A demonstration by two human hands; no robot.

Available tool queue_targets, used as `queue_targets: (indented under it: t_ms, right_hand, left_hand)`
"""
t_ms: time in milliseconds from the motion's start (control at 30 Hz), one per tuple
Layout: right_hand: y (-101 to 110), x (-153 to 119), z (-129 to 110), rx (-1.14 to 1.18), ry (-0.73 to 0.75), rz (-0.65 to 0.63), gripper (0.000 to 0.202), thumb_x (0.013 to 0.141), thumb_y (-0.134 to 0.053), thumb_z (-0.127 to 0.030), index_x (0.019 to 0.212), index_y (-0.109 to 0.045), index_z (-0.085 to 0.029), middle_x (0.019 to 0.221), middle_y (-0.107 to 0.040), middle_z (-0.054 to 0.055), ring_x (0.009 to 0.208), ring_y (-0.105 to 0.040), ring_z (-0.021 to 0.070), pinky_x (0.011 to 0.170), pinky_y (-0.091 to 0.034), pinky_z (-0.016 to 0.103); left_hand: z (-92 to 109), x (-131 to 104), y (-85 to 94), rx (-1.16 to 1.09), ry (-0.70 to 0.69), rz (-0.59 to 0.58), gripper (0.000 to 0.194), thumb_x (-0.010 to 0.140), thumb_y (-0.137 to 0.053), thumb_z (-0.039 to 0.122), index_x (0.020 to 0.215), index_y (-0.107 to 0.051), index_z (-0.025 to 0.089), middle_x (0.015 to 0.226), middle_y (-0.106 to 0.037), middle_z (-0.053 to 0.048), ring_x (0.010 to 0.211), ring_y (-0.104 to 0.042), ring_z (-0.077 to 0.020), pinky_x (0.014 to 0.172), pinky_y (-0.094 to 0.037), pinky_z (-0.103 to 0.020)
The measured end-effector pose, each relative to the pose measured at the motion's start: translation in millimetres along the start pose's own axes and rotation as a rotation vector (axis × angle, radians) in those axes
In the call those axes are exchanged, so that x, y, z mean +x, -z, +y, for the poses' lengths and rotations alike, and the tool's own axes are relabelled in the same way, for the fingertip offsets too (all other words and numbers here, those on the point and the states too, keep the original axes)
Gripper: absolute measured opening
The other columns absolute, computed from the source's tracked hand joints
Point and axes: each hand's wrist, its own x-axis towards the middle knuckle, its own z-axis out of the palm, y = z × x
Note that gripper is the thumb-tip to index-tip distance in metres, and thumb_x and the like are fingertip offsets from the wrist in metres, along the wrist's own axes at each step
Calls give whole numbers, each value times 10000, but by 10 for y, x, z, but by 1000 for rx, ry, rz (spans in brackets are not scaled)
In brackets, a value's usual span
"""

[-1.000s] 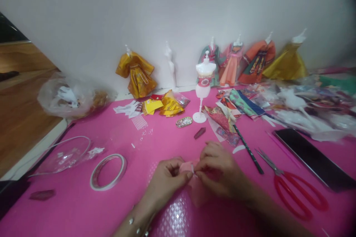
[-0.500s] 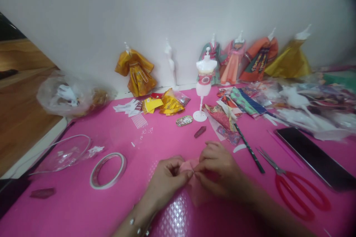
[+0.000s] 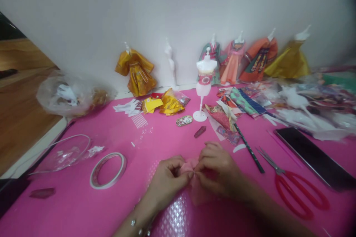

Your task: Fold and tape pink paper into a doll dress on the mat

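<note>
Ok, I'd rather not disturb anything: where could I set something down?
Widest: the near-left pink tabletop, below the round white tape roll and right of the dark-red angular piece. Narrower: between roll and left hand. Crowded: far right, plastic packets heaped behind the black phone.

Soft, rather dim light; the wall (image 3: pixel 178 7) looks grey, the view hazy and blurred, its right corners dark.
</note>
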Motion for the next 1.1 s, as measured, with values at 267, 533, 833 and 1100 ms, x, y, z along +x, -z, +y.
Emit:
queue_targets:
  t_ms: [267,533,833,1100]
  right_hand:
    - [4,-8,2,-17,-2,-25,114,770,-579,-121,683,-604,-191,630,-568,-8,656,-535,169,859,-392,423]
    - [-47,-47,70,10,-83,5,104,748,-598,-110,705,-562,-197,663,-549,-13,680,-505,170,826,-395,393]
    - [3,-4,54,21,-177,37,136,741,-583,-95,650,-535,-185,638,-556,-6,649,-510,160,656,-357,315]
    - [-14,-21,121,20,-260,92,124,700,-567,-80,640,-544,-187,632,-545,-14,616,-495,145,604,-357,285]
  left_hand:
    - [-15,11,4,-6,-7,-5,220,709,-664,320,575,-571,171,648,-488,26,601,-459,-134,553,-326,-265]
    - [-34,22,34,-111,63,-96,221,740,-707,347,667,-642,148,677,-541,18,620,-474,-129,588,-331,-262]
    - [22,36,74,-238,126,-167,289,711,-764,410,663,-658,146,658,-556,19,633,-493,-129,627,-349,-258]
    - [19,25,99,-263,165,-166,284,673,-803,408,679,-684,150,700,-639,-13,692,-560,-157,711,-403,-286]
